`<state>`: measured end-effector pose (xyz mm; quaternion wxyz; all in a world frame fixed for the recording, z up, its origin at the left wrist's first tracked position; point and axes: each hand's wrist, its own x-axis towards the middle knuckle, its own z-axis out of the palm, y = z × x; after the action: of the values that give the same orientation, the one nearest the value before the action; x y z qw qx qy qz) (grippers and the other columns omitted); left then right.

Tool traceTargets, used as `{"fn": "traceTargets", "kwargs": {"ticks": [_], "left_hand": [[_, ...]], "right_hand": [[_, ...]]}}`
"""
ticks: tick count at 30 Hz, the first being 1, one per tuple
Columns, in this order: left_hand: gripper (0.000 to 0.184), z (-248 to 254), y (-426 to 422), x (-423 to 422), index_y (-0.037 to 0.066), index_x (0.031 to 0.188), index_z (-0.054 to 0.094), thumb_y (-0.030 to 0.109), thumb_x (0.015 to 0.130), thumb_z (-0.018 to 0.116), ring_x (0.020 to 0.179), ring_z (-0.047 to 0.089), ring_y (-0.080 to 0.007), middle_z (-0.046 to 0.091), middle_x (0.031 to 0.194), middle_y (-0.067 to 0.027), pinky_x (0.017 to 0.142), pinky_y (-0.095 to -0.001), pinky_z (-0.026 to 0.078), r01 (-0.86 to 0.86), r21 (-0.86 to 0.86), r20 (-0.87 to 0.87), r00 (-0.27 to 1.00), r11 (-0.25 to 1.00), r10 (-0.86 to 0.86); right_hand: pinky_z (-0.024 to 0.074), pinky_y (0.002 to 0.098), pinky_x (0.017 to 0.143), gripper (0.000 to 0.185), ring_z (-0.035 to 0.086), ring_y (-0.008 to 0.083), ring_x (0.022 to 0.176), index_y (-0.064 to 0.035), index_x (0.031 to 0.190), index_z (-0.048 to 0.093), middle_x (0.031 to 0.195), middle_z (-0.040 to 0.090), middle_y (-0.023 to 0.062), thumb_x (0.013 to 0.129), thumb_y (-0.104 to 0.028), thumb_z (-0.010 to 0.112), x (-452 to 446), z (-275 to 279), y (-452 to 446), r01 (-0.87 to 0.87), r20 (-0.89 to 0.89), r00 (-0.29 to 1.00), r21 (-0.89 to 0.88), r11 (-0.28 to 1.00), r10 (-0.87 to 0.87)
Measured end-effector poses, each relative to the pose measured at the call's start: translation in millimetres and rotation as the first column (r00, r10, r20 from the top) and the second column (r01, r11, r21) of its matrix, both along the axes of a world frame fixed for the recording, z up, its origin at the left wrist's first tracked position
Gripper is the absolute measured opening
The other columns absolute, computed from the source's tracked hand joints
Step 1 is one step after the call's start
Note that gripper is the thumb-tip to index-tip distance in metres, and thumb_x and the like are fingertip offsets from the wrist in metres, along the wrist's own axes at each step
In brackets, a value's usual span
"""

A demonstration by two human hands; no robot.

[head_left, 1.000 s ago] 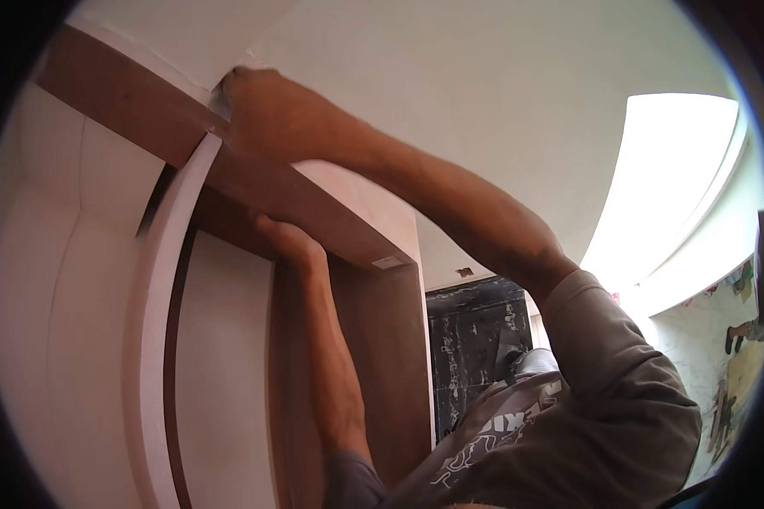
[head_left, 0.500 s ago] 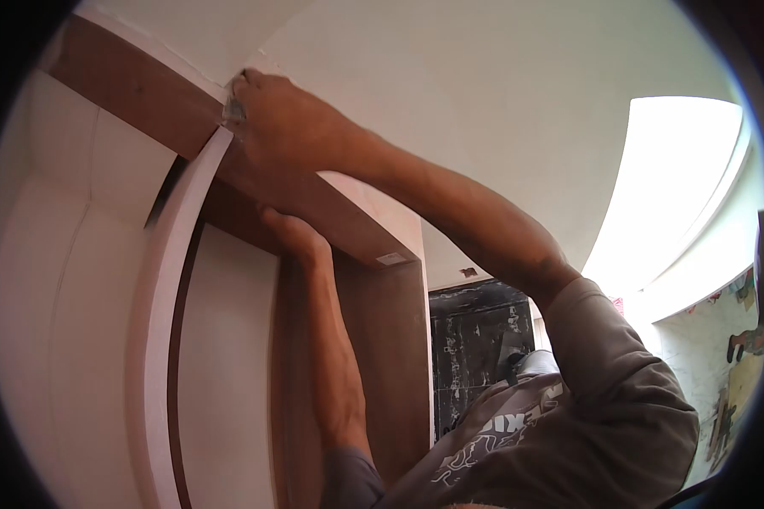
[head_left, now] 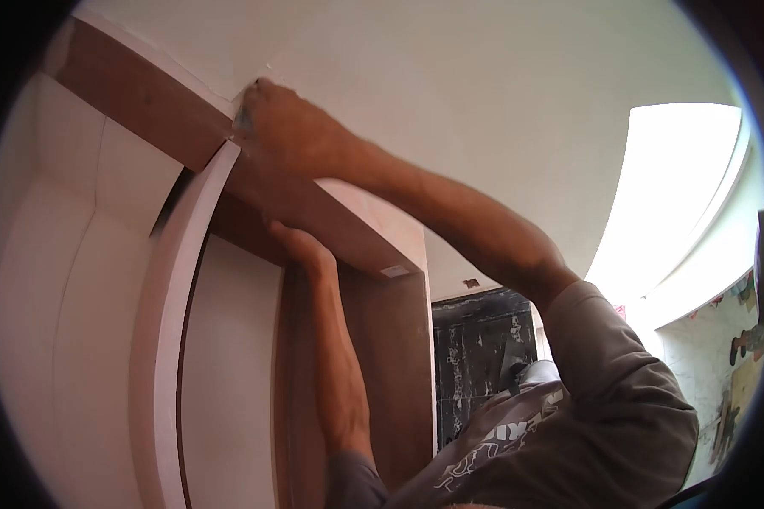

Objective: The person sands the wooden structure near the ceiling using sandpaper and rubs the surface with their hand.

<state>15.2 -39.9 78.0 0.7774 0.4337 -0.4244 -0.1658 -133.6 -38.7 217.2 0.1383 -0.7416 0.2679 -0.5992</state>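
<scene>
My right hand (head_left: 276, 127) is closed around a small grey-blue object (head_left: 244, 116), mostly hidden by the fingers. It is at the upper edge of a brown board (head_left: 148, 97), where the board meets the pale surface (head_left: 484, 102) and the top end of a curved light strip (head_left: 171, 263). Lower down, my left hand (head_left: 304, 248) is raised against the underside of the brown board. One digit shows there, and the remaining fingers are hidden from view.
A brown side panel (head_left: 386, 356) with a pale front edge stands beside my left forearm. Past it is a dark, white-streaked panel (head_left: 475, 339). A bright opening (head_left: 671, 187) is on the right, with several items along the light surface below it.
My right hand has shifted slightly right and down in view, still closed around the small object. The board and strip also appear shifted a little. My left hand stays near the board's underside.
</scene>
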Motion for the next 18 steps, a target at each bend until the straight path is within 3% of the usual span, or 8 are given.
{"fn": "traceTargets", "kwargs": {"ticks": [4,5,8,9,12,13,16,18], "left_hand": [[0.066,0,8,1,-0.002,0.151,0.036,0.046,0.107,0.027,0.141,0.04,-0.0293,0.04,0.154,-0.0188,0.118,-0.0392,0.033,0.072,0.008,0.059,0.996,0.997,-0.072],[0.066,1,12,1,-0.002,0.152,0.036,0.047,0.107,0.028,0.142,0.04,-0.0295,0.039,0.154,-0.0187,0.118,-0.0392,0.033,0.064,0.04,0.075,0.995,0.997,-0.067],[0.065,-1,1,2,-0.002,0.149,0.039,0.045,0.106,0.029,0.139,0.042,-0.0296,0.041,0.153,-0.0185,0.116,-0.0399,0.035,0.119,-0.062,0.019,0.993,0.991,-0.118],[0.064,-1,1,0,-0.002,0.148,0.04,0.045,0.106,0.029,0.139,0.042,-0.0296,0.042,0.152,-0.0185,0.116,-0.0401,0.035,0.11,-0.061,0.02,0.994,0.992,-0.109],[0.061,-5,12,0,-0.002,0.147,0.041,0.042,0.106,0.029,0.137,0.043,-0.0285,0.043,0.15,-0.0182,0.115,-0.0402,0.035,0.073,-0.041,0.022,0.997,0.996,-0.072],[0.059,-1,11,-3,-0.001,0.146,0.042,0.04,0.106,0.028,0.135,0.044,-0.0273,0.045,0.148,-0.0181,0.115,-0.0399,0.035,0.073,-0.058,0.017,0.997,0.996,-0.072],[0.057,6,7,-7,0.0,0.146,0.042,0.039,0.107,0.027,0.133,0.045,-0.0263,0.046,0.146,-0.0176,0.114,-0.0397,0.035,0.063,-0.058,0.087,0.995,0.996,-0.058],[0.057,0,13,-5,-0.001,0.145,0.043,0.039,0.107,0.027,0.132,0.046,-0.0263,0.047,0.145,-0.0175,0.114,-0.0398,0.036,0.035,-0.04,0.112,0.993,0.999,-0.03]], "right_hand": [[0.0439,0.0454,0.11,0.064,0.051,0.044,0.131,0.0154,0.134,0.046,0.143,0.047,0.0314,0.085,-0.021,0.066,-16,4,-8,0.024,-0.179,0.983,-0.095,0.995,-0.041],[0.0409,0.0452,0.114,0.067,0.047,0.0437,0.135,0.0158,0.138,0.044,0.148,0.042,0.0334,0.085,-0.02,0.065,-19,8,-9,-0.07,-0.12,0.989,0.162,0.984,0.09],[0.0472,0.0485,0.103,0.069,0.051,0.0441,0.128,0.0182,0.132,0.046,0.138,0.046,0.0344,0.083,-0.024,0.07,18,-24,8,0.245,0.101,0.969,-0.309,0.919,-0.225],[0.0468,0.0483,0.104,0.069,0.051,0.0443,0.128,0.0172,0.132,0.047,0.137,0.047,0.0342,0.081,-0.023,0.072,16,-22,5,0.239,0.147,0.969,-0.344,0.908,-0.199],[0.0426,0.0493,0.109,0.071,0.046,0.0475,0.133,0.0182,0.137,0.041,0.143,0.041,0.0381,0.08,-0.016,0.068,-12,-3,-9,-0.112,-0.014,0.993,0.111,0.987,0.114],[0.0446,0.0476,0.107,0.07,0.048,0.0475,0.131,0.0181,0.135,0.043,0.14,0.042,0.0376,0.079,-0.015,0.068,-3,-6,-7,-0.13,-0.039,0.99,0.037,0.991,0.132],[0.0474,0.0479,0.104,0.069,0.052,0.0462,0.125,0.017,0.131,0.046,0.138,0.044,0.0353,0.078,-0.018,0.071,9,-29,15,0.209,0.12,0.977,-0.41,0.888,-0.175],[0.0426,0.048,0.11,0.073,0.048,0.046,0.132,0.0147,0.138,0.041,0.145,0.04,0.0345,0.08,-0.019,0.07,-5,-24,12,-0.035,0.01,0.999,-0.097,0.995,0.036]]}}
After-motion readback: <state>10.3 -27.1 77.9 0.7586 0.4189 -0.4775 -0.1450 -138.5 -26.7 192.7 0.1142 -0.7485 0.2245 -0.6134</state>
